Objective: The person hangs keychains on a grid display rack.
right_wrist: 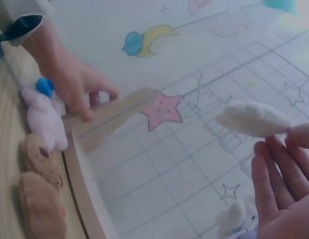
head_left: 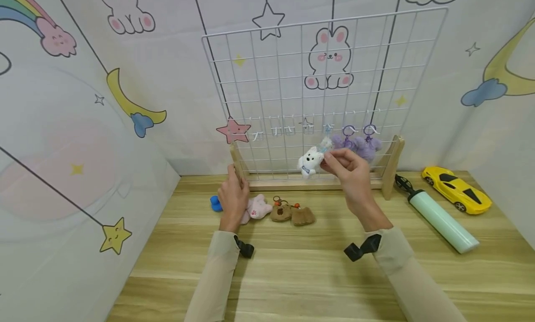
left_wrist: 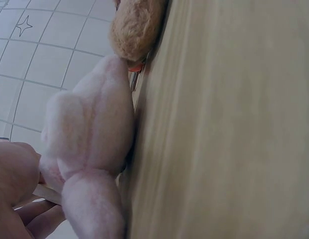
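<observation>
A small white plush dog point(head_left: 310, 161) with a blue tag on its chest is pinched between the thumb and fingers of my right hand point(head_left: 349, 174), in front of the wire grid. In the right wrist view the white plush point(right_wrist: 253, 118) shows from its plain side. My left hand point(head_left: 233, 195) grips the left wooden upright point(right_wrist: 132, 105) of the grid's stand, thumb and fingers on either side. Close by the left hand, a pink plush point(left_wrist: 97, 124) lies on the table. Just behind the held dog hangs another white plush point(head_left: 327, 144) with a blue ring.
Purple plush keychains point(head_left: 367, 147) hang on the right of the grid; several bare hooks point(head_left: 276, 132) sit to their left. Brown plush keychains point(head_left: 303, 216) and a blue item point(head_left: 215, 203) lie before the stand. A mint-green pump point(head_left: 443, 221) and yellow toy car point(head_left: 457, 190) stand right.
</observation>
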Available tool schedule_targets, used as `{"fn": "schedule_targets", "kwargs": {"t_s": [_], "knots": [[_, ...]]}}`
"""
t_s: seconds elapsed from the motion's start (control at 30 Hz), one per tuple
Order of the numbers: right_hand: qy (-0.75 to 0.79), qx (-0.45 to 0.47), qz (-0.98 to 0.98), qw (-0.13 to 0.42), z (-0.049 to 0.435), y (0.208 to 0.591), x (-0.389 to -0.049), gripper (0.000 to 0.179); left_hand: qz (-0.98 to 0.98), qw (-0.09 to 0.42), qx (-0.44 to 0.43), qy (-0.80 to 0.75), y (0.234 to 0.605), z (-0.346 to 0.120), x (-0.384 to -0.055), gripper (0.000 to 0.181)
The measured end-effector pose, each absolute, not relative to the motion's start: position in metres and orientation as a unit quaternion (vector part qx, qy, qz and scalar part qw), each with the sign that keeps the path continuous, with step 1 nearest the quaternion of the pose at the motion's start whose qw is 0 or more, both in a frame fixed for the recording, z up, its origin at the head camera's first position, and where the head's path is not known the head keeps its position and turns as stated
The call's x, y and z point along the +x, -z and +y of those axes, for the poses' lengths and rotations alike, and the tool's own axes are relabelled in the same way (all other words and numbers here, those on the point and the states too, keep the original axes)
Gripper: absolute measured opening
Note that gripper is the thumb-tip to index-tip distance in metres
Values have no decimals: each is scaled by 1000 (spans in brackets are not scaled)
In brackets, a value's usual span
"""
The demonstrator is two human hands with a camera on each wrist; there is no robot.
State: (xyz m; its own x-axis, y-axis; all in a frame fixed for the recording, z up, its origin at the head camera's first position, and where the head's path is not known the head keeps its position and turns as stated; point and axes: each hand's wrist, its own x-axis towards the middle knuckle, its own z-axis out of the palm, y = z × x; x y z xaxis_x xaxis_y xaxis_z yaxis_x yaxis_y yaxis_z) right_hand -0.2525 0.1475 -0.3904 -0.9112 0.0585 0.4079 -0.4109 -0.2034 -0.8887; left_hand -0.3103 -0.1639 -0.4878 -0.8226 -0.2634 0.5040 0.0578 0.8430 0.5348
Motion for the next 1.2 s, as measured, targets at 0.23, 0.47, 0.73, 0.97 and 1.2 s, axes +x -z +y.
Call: {"fn": "schedule_targets", "kwargs": {"t_s": [0.23,0.47,0.73,0.97,1.2], "knots": [[-772,124,-598,177,132,379,-263,16,-916,290,58,273,488,-164,-311,43],[-792,101,-576,176,122,376,-272,16,-917,287,60,270,487,-164,-311,42],[-796,94,-571,181,114,371,-278,15,-919,283,61,269,486,-164,-309,40],[-795,68,-577,174,111,371,-283,21,-918,283,61,270,486,-164,-309,38],[-797,39,-591,117,114,376,-284,28,-918,283,63,272,486,-165,-309,38]]}}
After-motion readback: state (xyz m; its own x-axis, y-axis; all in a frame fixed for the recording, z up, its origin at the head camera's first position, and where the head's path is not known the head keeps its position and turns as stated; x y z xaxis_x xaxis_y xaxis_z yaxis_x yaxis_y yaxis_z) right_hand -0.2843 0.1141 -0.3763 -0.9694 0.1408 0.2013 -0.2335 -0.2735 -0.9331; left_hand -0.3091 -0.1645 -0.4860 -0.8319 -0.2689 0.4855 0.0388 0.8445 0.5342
